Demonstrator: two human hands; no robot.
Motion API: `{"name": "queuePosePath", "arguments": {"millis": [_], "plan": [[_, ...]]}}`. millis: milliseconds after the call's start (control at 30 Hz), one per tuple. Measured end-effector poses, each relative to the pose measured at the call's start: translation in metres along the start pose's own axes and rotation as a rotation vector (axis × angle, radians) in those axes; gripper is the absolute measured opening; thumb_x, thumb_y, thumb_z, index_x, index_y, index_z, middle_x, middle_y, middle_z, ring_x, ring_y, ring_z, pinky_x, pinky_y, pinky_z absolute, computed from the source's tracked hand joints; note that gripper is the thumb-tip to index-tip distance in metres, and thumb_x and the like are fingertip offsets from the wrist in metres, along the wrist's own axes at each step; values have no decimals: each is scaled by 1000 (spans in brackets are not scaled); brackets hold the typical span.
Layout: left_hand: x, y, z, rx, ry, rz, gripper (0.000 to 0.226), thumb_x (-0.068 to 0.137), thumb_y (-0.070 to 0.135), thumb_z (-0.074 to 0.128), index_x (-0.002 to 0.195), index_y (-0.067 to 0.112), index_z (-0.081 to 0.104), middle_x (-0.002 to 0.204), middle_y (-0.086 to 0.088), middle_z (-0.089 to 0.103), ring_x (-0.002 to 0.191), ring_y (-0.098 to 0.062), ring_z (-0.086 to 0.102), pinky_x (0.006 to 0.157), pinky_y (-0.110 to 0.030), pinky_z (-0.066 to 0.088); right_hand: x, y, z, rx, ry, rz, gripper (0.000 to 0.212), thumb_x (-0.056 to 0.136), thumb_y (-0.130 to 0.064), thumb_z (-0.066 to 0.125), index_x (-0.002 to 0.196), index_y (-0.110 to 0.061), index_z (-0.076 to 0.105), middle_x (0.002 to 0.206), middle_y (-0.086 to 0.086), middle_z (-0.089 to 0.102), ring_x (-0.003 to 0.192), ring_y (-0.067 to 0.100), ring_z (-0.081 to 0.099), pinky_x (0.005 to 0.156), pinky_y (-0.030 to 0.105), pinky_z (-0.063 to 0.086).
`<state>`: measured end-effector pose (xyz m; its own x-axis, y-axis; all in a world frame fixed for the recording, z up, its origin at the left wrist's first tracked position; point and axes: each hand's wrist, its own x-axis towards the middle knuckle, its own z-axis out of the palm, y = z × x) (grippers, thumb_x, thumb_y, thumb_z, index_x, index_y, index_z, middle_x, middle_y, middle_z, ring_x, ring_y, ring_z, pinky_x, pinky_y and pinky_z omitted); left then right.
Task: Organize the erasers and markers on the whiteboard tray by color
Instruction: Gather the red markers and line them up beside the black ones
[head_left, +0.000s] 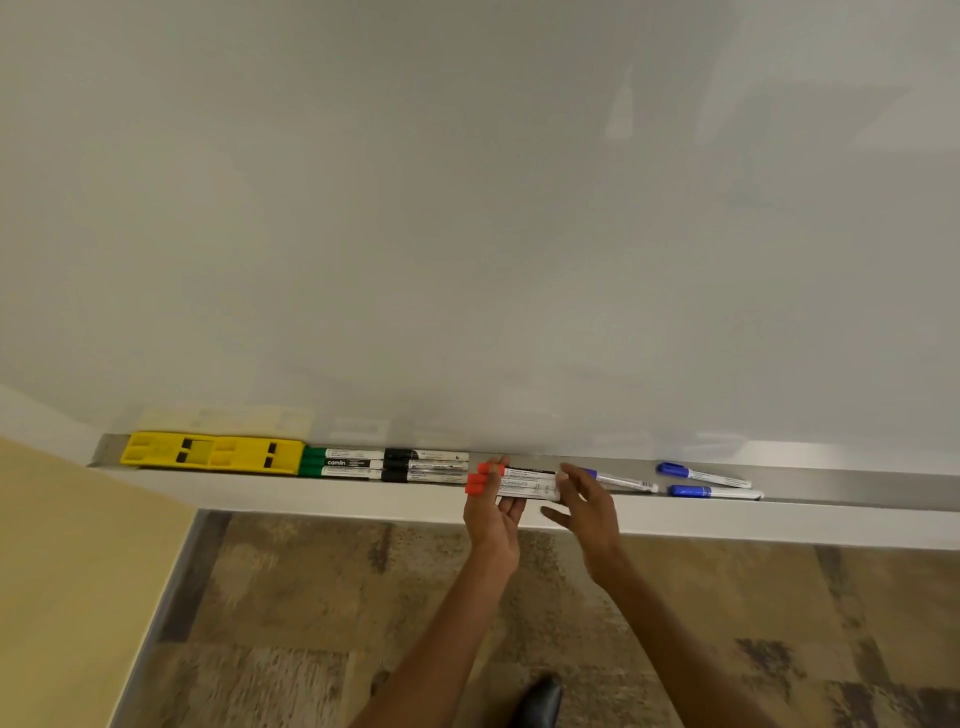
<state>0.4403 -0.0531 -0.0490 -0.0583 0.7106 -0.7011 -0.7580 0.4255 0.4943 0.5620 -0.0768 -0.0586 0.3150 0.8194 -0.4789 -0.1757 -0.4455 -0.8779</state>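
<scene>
Whiteboard tray (857, 486) carries yellow erasers (213, 453) at its left end, then green markers (340, 462), black markers (426, 465) and blue markers (709, 483), while the left hand (493, 514) and right hand (589, 512) grip red markers (511, 483), fingers curled around them.

- Yellow erasers (213, 455): two, end to end, far left of the grip.
- Green-capped markers (340, 462): three, stacked, left of the grip.
- Black-capped markers (423, 465): three, just left of the grip.
- Red-capped markers (511, 482): two visible, held between both hands.
- Blue-capped markers (701, 482): three, right of the grip.
</scene>
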Motion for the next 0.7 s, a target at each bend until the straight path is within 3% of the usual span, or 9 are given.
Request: {"name": "queuePosePath", "arguments": {"millis": [67, 200, 300, 433, 600, 700], "plan": [[1, -4, 3, 43, 8, 10, 26, 96, 18, 59, 117, 4, 65, 121, -16, 67, 114, -34, 64, 92, -39, 54, 3, 1, 0, 154, 0, 61, 24, 99, -14, 55, 122, -8, 61, 114, 23, 66, 104, 31, 68, 82, 38, 62], [6, -6, 5, 95, 17, 0, 31, 94, 17, 62, 121, 2, 64, 121, -18, 67, 115, -34, 64, 91, -38, 55, 11, 1, -3, 208, 11, 68, 14, 97, -7, 58, 109, -7, 65, 109, 25, 68, 90, 26, 71, 77, 29, 62], [11, -3, 3, 113, 30, -9, 30, 90, 12, 67, 118, 0, 64, 112, -17, 70, 111, -34, 66, 87, -36, 56, 19, 2, -3, 145, 8, 15, 16, 97, -6, 57, 111, -5, 64, 108, 24, 68, 91, 26, 70, 74, 28, 63], [13, -3, -5, 198, 52, -33, 31, 89, 11, 70, 117, -1, 64, 112, -18, 71, 104, -28, 68, 98, -40, 53, 26, -4, -2, 35, 45, -89, 16, 98, -3, 53, 110, -3, 63, 102, 20, 68, 93, 28, 69, 68, 22, 62], [7, -11, -24, 265, 160, 14, 24, 88, 11, 71, 107, -3, 70, 94, -15, 74, 89, -25, 71, 82, -33, 58, 33, -6, 1, -151, 59, -138, 16, 99, -2, 49, 111, -4, 61, 107, 18, 67, 98, 27, 68, 67, 21, 61], [9, -12, -25, 274, 172, 23, 24, 92, 6, 65, 112, -7, 67, 98, -18, 72, 91, -27, 70, 87, -38, 57, 35, -4, 7, -191, 68, -136, 16, 99, -3, 50, 111, -4, 61, 107, 18, 66, 99, 29, 67, 69, 24, 62]]}}
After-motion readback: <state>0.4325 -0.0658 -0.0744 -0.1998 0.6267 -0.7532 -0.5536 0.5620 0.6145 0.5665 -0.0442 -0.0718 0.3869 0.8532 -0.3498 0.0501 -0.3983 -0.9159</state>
